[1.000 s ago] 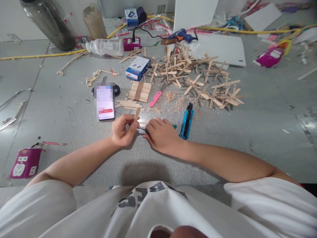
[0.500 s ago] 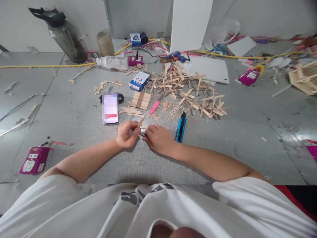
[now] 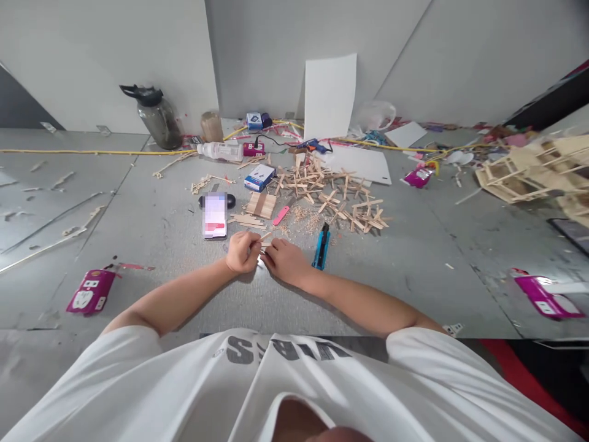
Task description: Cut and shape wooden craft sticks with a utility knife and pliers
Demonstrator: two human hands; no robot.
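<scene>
My left hand (image 3: 243, 253) is closed, pinching a wooden craft stick (image 3: 266, 236) between thumb and fingers. Close beside it, my right hand (image 3: 286, 261) is curled round a small shiny metal tool (image 3: 262, 252) at the stick's near side; the fingers hide most of that tool, so its kind is unclear. Just beyond the hands lie loose craft sticks (image 3: 248, 220) and a bundle of craft sticks (image 3: 261, 205). A pink-handled knife (image 3: 281, 215) rests by wood shavings (image 3: 304, 217). To the right of my right hand lies a blue utility knife (image 3: 321, 247).
A phone (image 3: 215, 216) stands left of the sticks. Behind are a blue-white box (image 3: 260, 177), a heap of crossed sticks (image 3: 340, 199), a glue gun (image 3: 313, 145) and a plastic bottle (image 3: 221, 151). A wooden stick structure (image 3: 510, 175) stands at the right.
The camera view has tilted up and shifted, showing more of the wall and right side. The stick in my left hand leans lower toward the right; both hands stay together.
</scene>
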